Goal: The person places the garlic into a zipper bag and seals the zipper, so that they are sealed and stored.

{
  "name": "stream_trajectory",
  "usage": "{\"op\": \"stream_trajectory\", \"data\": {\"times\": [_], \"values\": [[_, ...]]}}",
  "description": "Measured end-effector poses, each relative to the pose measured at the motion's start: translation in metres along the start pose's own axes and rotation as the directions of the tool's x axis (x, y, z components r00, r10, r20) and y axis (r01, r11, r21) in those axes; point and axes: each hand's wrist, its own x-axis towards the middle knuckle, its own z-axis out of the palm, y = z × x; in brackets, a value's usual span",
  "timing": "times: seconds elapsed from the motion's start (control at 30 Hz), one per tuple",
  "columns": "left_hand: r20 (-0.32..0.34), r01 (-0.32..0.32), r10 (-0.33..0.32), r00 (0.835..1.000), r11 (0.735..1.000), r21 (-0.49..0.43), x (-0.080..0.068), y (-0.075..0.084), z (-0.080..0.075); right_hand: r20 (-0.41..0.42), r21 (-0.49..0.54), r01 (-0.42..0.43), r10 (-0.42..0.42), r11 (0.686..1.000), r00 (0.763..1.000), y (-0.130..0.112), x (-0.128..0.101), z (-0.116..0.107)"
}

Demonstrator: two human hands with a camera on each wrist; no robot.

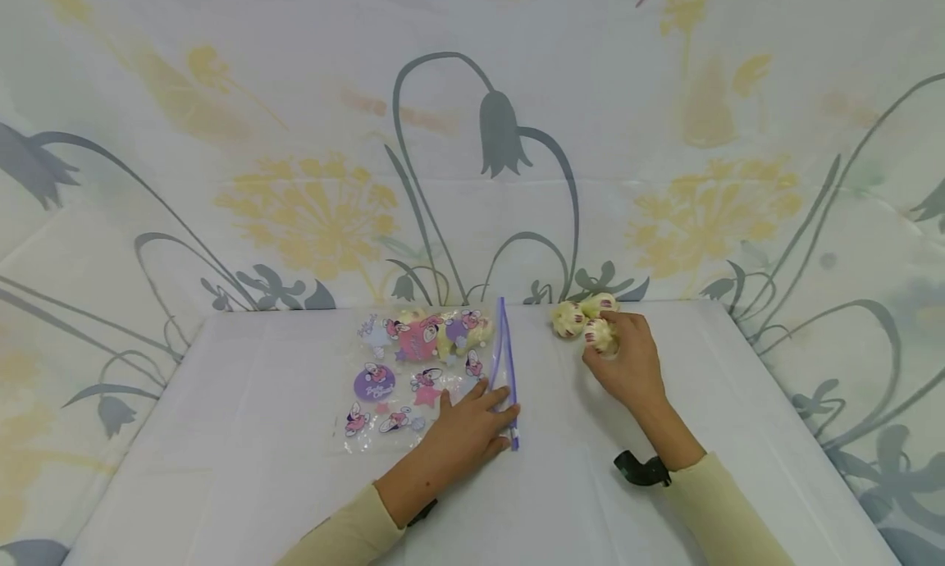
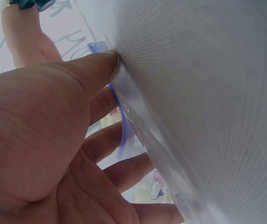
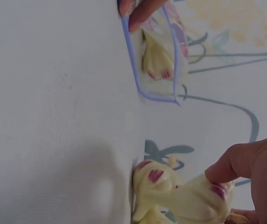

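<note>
A clear zip bag (image 1: 375, 383) with pink and purple cartoon prints lies flat on the table, its purple zip edge (image 1: 511, 369) toward the right. Cream garlic bulbs with purple marks, looking smooth like models, show inside; one bulb (image 3: 157, 58) appears through the parted mouth in the right wrist view. My left hand (image 1: 472, 426) rests on the bag near its mouth, fingers spread. With thumb and fingertips, my right hand (image 1: 633, 361) pinches a garlic bulb (image 1: 600, 336). Two more bulbs, one left (image 1: 568, 320) and one behind (image 1: 601, 305), sit close by it.
A white cloth covers the table (image 1: 244, 410). Behind it rises a backdrop (image 1: 458, 221) printed with grey and yellow flowers. Black wrist mounts, one of them (image 1: 641, 469) beside the right sleeve, are worn on both arms.
</note>
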Motion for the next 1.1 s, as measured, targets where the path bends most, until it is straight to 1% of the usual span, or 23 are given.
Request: {"op": "stream_trajectory", "data": {"times": [0.07, 0.3, 0.47, 0.67, 0.77, 0.9, 1.1], "values": [[-0.003, 0.000, 0.000, 1.000, 1.000, 0.001, 0.000, -0.001, 0.000, 0.017, 0.014, -0.004, 0.003, 1.000, 1.000, -0.003, 0.000, 0.002], [-0.008, -0.003, 0.003, 1.000, 1.000, 0.001, 0.001, -0.001, -0.002, 0.067, 0.017, -0.004, 0.003, 1.000, 0.998, -0.010, 0.002, 0.008], [-0.009, -0.008, 0.008, 1.000, 1.000, 0.011, 0.001, -0.001, -0.002, 0.107, 0.040, -0.063, 0.058, 0.997, 0.993, -0.014, 0.003, 0.013], [-0.012, -0.003, 0.003, 1.000, 1.000, 0.007, -0.002, -0.002, -0.003, 0.159, 0.062, -0.127, 0.116, 0.990, 0.980, -0.020, 0.004, 0.025], [-0.013, -0.001, 0.001, 1.000, 1.000, 0.005, -0.002, -0.002, -0.003, 0.164, 0.043, -0.130, 0.121, 0.991, 0.979, -0.024, 0.005, 0.032], [-0.009, -0.001, 0.001, 1.000, 1.000, 0.011, -0.001, -0.001, -0.001, 0.173, 0.018, -0.110, 0.105, 0.994, 0.979, -0.027, 0.005, 0.039], [-0.012, -0.006, 0.006, 1.000, 1.000, 0.026, 0.001, 0.000, 0.001, 0.195, 0.057, -0.088, 0.075, 0.995, 0.978, -0.030, 0.007, 0.050]]}}
